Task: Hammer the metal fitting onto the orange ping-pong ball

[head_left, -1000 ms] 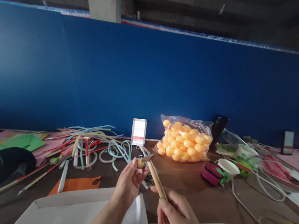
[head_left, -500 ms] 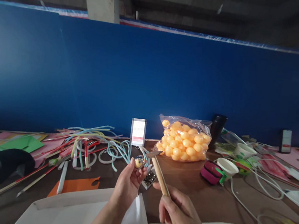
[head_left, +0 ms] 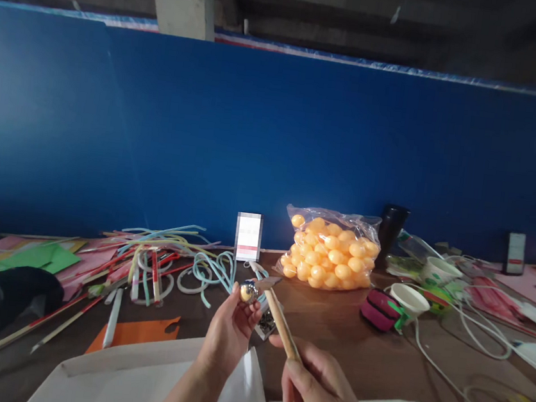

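Observation:
My left hand is closed round a shiny metal ball, silver with a yellowish reflection, held up between thumb and fingers. My right hand grips the wooden handle of a small hammer. Its dark, pointed head lies right beside the ball, at the ball's right side; whether the two touch I cannot tell. Below the hammer head, partly covered by my left fingers, is a small box of dark metallic bits.
Behind stand a clear bag of orange balls and a phone with a blurred screen. Pipe cleaners and sticks pile up leftward. To the right are a paper cup, a magenta pouch and white cables. White paper lies in front.
The hammer has swung slightly left and down, bringing its head closer to the ball. My left hand holds the ball in almost the same place.

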{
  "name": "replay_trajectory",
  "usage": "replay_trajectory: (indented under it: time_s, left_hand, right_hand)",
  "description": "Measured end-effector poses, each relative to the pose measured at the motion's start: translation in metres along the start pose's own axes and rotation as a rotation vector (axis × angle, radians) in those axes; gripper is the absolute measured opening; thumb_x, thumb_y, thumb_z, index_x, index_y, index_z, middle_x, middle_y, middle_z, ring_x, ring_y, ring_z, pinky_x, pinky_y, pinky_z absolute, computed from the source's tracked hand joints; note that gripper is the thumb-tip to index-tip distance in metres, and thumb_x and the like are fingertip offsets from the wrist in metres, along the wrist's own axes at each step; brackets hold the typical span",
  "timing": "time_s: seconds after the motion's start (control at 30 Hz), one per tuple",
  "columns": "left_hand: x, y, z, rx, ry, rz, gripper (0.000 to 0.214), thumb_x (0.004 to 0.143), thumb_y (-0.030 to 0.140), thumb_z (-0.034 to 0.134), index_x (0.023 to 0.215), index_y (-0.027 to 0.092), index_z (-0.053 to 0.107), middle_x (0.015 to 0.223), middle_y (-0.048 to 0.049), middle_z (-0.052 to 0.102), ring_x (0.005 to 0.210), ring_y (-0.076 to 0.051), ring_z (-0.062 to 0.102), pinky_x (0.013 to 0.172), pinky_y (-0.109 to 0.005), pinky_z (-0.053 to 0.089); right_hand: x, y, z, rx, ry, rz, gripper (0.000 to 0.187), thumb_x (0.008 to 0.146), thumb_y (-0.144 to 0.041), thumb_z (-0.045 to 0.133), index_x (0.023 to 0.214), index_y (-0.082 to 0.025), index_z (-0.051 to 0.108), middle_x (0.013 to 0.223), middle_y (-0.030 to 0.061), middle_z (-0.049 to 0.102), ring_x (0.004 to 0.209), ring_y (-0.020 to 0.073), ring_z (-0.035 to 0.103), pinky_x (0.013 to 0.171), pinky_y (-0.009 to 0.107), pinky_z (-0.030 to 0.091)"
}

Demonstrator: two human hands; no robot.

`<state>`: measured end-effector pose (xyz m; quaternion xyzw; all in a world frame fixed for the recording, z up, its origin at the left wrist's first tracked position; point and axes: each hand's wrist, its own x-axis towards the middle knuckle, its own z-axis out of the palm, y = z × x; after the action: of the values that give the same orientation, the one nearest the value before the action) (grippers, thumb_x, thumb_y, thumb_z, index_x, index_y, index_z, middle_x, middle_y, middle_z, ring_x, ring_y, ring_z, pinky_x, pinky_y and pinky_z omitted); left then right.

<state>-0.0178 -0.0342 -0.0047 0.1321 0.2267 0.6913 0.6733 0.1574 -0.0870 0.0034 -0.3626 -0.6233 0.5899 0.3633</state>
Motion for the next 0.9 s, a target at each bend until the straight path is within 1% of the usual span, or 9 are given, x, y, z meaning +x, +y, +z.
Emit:
replay_trajectory:
  time_s: [0.17, 0.37, 0.7, 0.9]
  left_hand:
    - [-0.0013, 0.0005, -0.0008, -0.011, 0.004, -0.002, 0.02, 0.087, 0.028, 0.061, 0.093, 0.01, 0.068, 0.074, -0.0055, 0.069, 0.06, -0.012, 0.063, 0.057, -0.024, 0.056]
    - [-0.0027, 0.001, -0.0005, -0.039, 0.004, -0.001, 0.024, 0.087, 0.028, 0.06, 0.103, 0.011, 0.067, 0.078, -0.0067, 0.07, 0.058, -0.012, 0.063, 0.054, -0.024, 0.055]
    - [-0.0028, 0.0015, -0.0017, -0.032, -0.023, -0.023, 0.029, 0.089, 0.033, 0.057, 0.102, 0.009, 0.068, 0.077, -0.0078, 0.068, 0.059, -0.012, 0.061, 0.055, -0.023, 0.052]
    - [-0.0013, 0.0021, -0.0024, -0.059, -0.073, -0.036, 0.031, 0.089, 0.035, 0.056, 0.1, 0.009, 0.068, 0.073, -0.007, 0.066, 0.057, -0.012, 0.058, 0.053, -0.023, 0.051]
  right_hand:
    - [-0.0004, -0.0014, 0.0009, -0.002, 0.013, -0.006, 0.056, 0.092, -0.056, 0.048, 0.127, -0.012, 0.053, 0.062, -0.0018, 0.06, 0.038, 0.0059, 0.041, 0.04, 0.02, 0.027]
    - [-0.0016, -0.0003, 0.0016, -0.007, 0.015, -0.003, 0.057, 0.091, -0.058, 0.049, 0.126, -0.013, 0.054, 0.062, -0.0017, 0.059, 0.038, 0.0066, 0.041, 0.04, 0.02, 0.027]
    - [-0.0013, 0.0034, 0.0011, -0.015, -0.003, 0.006, 0.06, 0.09, -0.059, 0.05, 0.128, -0.012, 0.054, 0.062, -0.0015, 0.06, 0.037, 0.0062, 0.04, 0.039, 0.02, 0.027]
    - [-0.0018, 0.0014, 0.0022, -0.033, -0.001, 0.01, 0.061, 0.09, -0.059, 0.048, 0.129, -0.012, 0.053, 0.061, -0.0015, 0.06, 0.038, 0.0064, 0.041, 0.039, 0.02, 0.027]
